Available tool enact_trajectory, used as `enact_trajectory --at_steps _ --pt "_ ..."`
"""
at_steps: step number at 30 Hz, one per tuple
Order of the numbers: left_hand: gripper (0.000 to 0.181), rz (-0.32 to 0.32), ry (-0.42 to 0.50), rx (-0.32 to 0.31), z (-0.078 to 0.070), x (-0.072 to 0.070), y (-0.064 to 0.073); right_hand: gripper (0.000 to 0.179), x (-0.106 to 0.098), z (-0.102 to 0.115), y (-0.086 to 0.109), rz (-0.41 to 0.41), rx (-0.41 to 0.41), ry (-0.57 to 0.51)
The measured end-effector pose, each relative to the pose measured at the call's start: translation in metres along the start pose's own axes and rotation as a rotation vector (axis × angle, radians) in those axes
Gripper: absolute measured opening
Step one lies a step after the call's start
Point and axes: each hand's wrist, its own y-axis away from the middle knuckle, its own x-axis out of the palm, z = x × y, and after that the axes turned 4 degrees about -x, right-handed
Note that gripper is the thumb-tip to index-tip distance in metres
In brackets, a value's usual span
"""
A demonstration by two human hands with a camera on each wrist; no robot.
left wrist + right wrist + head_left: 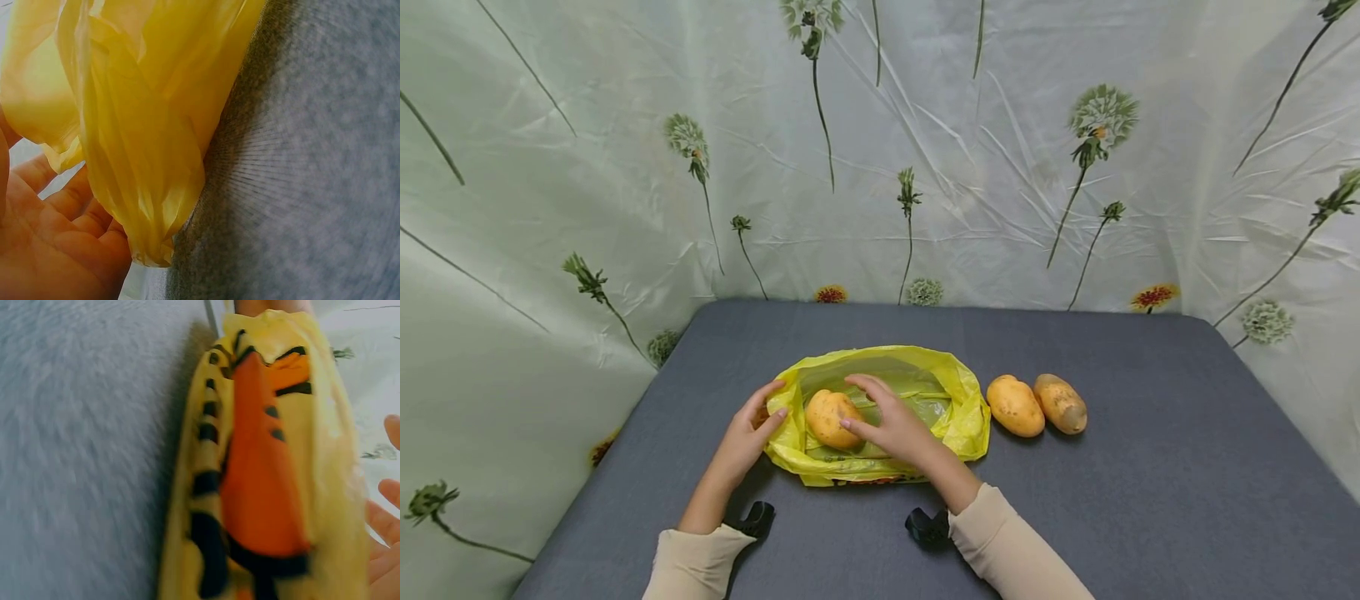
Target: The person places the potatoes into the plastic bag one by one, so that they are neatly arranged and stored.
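Note:
A yellow plastic bag [966, 408] lies with its mouth wide on the grey table, and a potato [832, 419] sits inside at its left part. My left hand [747, 433] holds the bag's left rim between thumb and fingers; in the left wrist view the bag's crumpled end [144, 162] covers part of the fingers. My right hand [898, 427] reaches over the bag's front edge with fingers spread, its thumb beside the potato. Whether the thumb touches it, I cannot tell. The right wrist view shows the bag's orange and black print [262, 475].
Right of the bag lie two more potatoes, one smooth [1016, 406] and one browner [1061, 404], side by side. Dark wrist straps show below both hands. A pale curtain [985, 208] printed with flowers hangs behind the table [1150, 467] and along its sides.

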Motion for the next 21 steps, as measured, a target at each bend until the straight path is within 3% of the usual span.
enact_trajectory --at_steps 10,21 --pt "0.048 -0.004 -0.021 -0.004 -0.001 0.000 0.000 0.054 -0.034 0.011 0.016 -0.135 -0.110 0.080" --pt "0.048 -0.004 -0.019 -0.009 0.000 0.000 0.000 0.061 -0.066 0.001 0.036 -0.302 -0.214 0.176"
